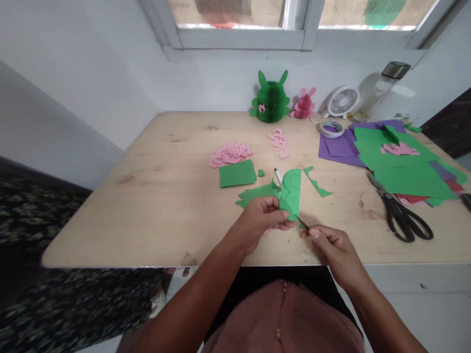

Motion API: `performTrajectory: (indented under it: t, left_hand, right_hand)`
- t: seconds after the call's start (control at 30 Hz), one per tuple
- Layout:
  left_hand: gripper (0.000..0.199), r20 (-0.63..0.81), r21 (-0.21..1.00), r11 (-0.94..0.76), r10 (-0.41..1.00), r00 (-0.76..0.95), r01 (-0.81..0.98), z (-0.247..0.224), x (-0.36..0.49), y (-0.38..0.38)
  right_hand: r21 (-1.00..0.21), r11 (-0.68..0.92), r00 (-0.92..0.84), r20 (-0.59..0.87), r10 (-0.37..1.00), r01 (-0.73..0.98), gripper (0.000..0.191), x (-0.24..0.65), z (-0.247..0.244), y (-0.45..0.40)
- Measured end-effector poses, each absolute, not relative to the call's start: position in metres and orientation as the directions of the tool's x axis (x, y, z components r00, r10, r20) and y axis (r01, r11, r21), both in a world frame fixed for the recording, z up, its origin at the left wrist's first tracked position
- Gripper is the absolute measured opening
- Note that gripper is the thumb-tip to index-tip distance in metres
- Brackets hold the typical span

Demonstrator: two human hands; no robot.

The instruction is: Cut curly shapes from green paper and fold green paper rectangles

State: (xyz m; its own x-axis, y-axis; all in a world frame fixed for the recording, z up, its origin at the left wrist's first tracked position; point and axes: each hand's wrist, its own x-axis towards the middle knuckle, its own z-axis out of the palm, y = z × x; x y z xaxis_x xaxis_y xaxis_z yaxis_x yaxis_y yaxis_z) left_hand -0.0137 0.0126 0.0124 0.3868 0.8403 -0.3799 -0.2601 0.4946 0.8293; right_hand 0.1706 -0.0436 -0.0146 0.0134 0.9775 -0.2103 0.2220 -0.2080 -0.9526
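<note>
Head view: left hand (263, 215) pinches the green card (292, 193), just right of and below frame centre; curved outlines show on it. Right hand (333, 245) grips a small dark cutting tool (303, 224), likely scissors, tip at the card's lower edge. To cut well, I'd hold the tool steady, turn the card into it with the left, follow the outlines, thumb clear of the cut. Containers: one clear bottle (378, 95), upper right, metallic lid (396, 70) on; something yellowish near its base, can't tell if inside.
</note>
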Motion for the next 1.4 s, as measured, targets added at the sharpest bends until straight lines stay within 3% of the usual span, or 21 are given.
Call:
performTrajectory:
  t: [0.43,0.7,1.07,1.4]
  left_hand:
    - [0.011,-0.373,0.867,0.455,0.863,0.342,-0.204,0.019,-0.009,0.011]
    - [0.022,-0.363,0.835,0.451,0.883,0.298,-0.317,0.015,-0.004,0.006]
    - [0.025,-0.365,0.835,0.446,0.887,0.283,-0.322,0.015,-0.003,0.004]
    - [0.026,-0.359,0.826,0.439,0.894,0.269,-0.354,0.014,0.0,0.003]
  right_hand:
    - [-0.962,-0.196,0.01,-0.197,0.98,0.189,0.038,0.166,-0.015,-0.043]
    - [-0.948,-0.061,0.058,-0.045,0.997,0.313,0.028,0.164,-0.022,-0.048]
    - [-0.881,0.085,0.037,0.116,0.993,0.466,0.027,0.164,-0.023,-0.05]
    - [-0.866,0.121,0.026,0.152,0.988,0.485,0.028,0.162,-0.023,-0.048]
